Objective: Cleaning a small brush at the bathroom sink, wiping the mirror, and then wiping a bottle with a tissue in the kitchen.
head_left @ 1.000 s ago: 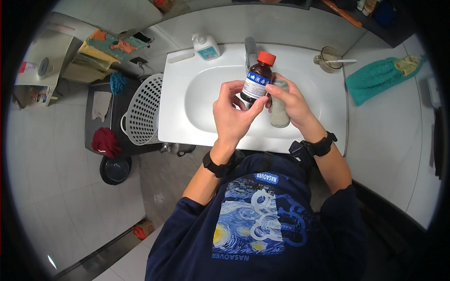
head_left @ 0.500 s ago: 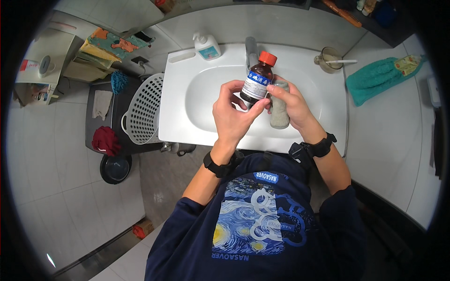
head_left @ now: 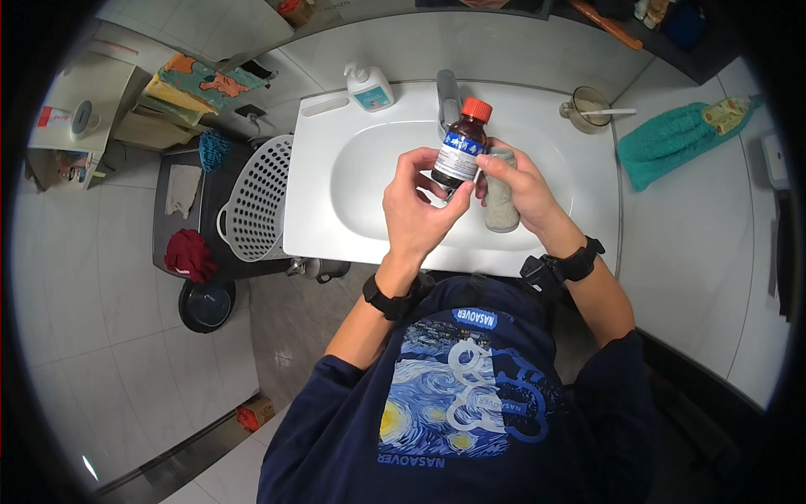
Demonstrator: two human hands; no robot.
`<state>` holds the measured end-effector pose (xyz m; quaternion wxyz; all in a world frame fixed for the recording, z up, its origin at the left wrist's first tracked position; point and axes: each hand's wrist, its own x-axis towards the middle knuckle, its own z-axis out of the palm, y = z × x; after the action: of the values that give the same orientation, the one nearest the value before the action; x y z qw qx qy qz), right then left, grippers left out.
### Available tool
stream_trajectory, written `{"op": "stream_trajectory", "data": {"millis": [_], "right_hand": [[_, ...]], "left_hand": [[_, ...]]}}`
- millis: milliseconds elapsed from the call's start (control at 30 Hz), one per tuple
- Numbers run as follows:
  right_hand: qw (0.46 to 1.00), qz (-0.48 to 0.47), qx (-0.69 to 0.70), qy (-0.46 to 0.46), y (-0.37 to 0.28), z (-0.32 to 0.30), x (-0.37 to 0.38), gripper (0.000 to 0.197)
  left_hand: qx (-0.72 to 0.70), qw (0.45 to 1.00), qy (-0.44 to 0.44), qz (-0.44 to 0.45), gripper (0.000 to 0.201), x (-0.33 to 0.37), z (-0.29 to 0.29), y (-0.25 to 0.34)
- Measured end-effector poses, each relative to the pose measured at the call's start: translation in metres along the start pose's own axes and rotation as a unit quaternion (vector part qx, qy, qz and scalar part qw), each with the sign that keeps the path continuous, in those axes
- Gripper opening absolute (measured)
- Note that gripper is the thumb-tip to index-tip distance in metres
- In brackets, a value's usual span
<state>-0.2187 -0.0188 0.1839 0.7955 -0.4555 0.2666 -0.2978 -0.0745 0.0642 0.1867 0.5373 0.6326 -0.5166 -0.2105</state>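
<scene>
Both grips are closed over the white oval sink basin [head_left: 369, 181], the landmark for all that follows: the left hand [head_left: 417, 210] is clamped on the lower body of a brown glass bottle with an orange-red screw cap and a blue and white label [head_left: 459, 151], and the right hand [head_left: 522, 189] is wrapped around a small clear jar of pale grey powder [head_left: 501, 197]. Bottle and jar are held just above the right half of the basin, the bottle tilted a little, the jar close beside it on the right

Left of the basin, on the floor, stands a white perforated plastic laundry basket [head_left: 256, 202], touching the basin's edge in this view. Right of the basin, on the tiled wall, hangs a teal towel [head_left: 676, 143]. Farther left of the basin than the basket lies a red cloth [head_left: 189, 254]. Behind the basin rises a chrome tap [head_left: 447, 97]. At the rear left corner of the basin sits a white pump soap dispenser [head_left: 369, 86]. At the rear right corner sits a small round cup with a white stick across it [head_left: 588, 107]
</scene>
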Motion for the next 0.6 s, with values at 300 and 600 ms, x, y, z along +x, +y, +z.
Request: {"op": "stream_trajectory", "data": {"millis": [300, 600], "right_hand": [[0.990, -0.038, -0.137, -0.010, 0.007, -0.002, 0.001, 0.035], [0.939, -0.084, -0.329, -0.048, 0.044, -0.008, 0.007, 0.040]], "left_hand": [[-0.199, 0.958, -0.099, -0.180, 0.029, 0.011, -0.020, -0.021], [-0.025, 0.967, -0.219, -0.127, 0.046, 0.009, -0.039, -0.036]]}}
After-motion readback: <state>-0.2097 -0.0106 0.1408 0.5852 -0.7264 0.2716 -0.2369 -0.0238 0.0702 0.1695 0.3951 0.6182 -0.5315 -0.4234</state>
